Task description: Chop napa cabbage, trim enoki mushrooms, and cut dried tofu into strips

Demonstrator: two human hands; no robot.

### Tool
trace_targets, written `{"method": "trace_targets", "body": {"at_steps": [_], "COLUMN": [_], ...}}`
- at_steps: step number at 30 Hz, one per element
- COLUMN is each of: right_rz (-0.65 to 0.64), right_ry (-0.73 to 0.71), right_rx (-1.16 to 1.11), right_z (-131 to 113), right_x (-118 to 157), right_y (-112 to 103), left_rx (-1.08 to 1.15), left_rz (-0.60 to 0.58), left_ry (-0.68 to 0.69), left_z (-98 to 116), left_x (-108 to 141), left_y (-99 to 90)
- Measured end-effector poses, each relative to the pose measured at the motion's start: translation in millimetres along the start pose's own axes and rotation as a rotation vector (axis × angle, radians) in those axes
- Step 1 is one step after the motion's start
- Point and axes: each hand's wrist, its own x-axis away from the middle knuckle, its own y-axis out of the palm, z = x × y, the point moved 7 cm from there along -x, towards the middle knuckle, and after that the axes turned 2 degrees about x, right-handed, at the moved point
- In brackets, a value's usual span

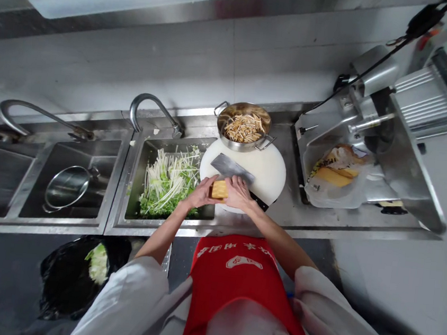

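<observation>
My left hand (pixel 200 194) and my right hand (pixel 238 192) close from both sides around a yellow-orange block of what looks like pressed tofu (pixel 219 189), at the near left edge of the round white cutting board (pixel 272 164). A cleaver (pixel 233 167) lies flat on the board just beyond my hands, its black handle toward the near right, partly behind my right wrist. Touching the board's far edge, a two-handled steel pan (pixel 233 146) holds brown-edged cut strips (pixel 244 127).
Left of the board, a sink (pixel 134 179) holds pale stalks with green leaves (pixel 170 180) under a curved faucet (pixel 151 98). Another sink holds a round strainer (pixel 67 187). At right, a plastic tub (pixel 334 199) with bagged yellow slabs sits by a metal slicer (pixel 415 171). A black bag (pixel 64 278) lies below.
</observation>
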Motion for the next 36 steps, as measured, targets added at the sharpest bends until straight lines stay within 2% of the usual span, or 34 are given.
{"method": "trace_targets", "body": {"at_steps": [1,3,7,9,12,14,16,18,20,21,23,24,25,28,30,32,36], "right_rz": [0.025,0.095,0.254,0.275,0.146,0.02,-0.071,-0.093,-0.004,0.073,0.207,0.231,0.217,0.063,-0.015,-0.044,-0.086], "right_ry": [0.056,0.195,0.513,0.594,0.629,0.675,0.743,0.784,0.783,0.77,0.686,0.614,0.521,0.29,0.255,0.271,0.286], "right_rx": [-0.023,-0.056,0.02,0.077,0.168,0.227,0.251,0.245,0.258,0.266,0.225,0.17,0.099,-0.033,-0.02,0.014,0.026], "right_z": [16,62,193,255,324,354,370,371,353,336,287,256,222,124,87,76,93], "right_x": [6,25,86,117,148,162,173,179,178,174,161,151,140,112,98,86,68], "right_y": [-7,-27,-81,-100,-102,-92,-82,-79,-82,-83,-76,-66,-51,1,27,38,30], "left_rx": [-0.024,-0.128,-0.334,-0.404,-0.494,-0.528,-0.534,-0.533,-0.542,-0.547,-0.544,-0.534,-0.518,-0.437,-0.356,-0.245,-0.011], "left_rz": [-0.004,-0.041,-0.167,-0.203,-0.207,-0.203,-0.203,-0.195,-0.17,-0.149,-0.092,-0.057,-0.018,0.121,0.221,0.299,0.376], "left_ry": [-0.02,-0.043,-0.023,-0.022,-0.029,-0.027,-0.031,-0.041,-0.072,-0.101,-0.185,-0.23,-0.272,-0.358,-0.374,-0.36,-0.36], "left_z": [0,2,7,10,13,14,13,11,10,10,12,13,14,13,6,-2,-17], "left_x": [1,2,-4,-10,-18,-23,-26,-29,-28,-27,-22,-19,-16,-6,4,15,34], "left_y": [0.9,7.1,29.5,38.4,43.7,44.2,43.7,43.2,43.8,44.7,47.9,50.2,52.6,58.1,58.7,59.3,66.2]}}
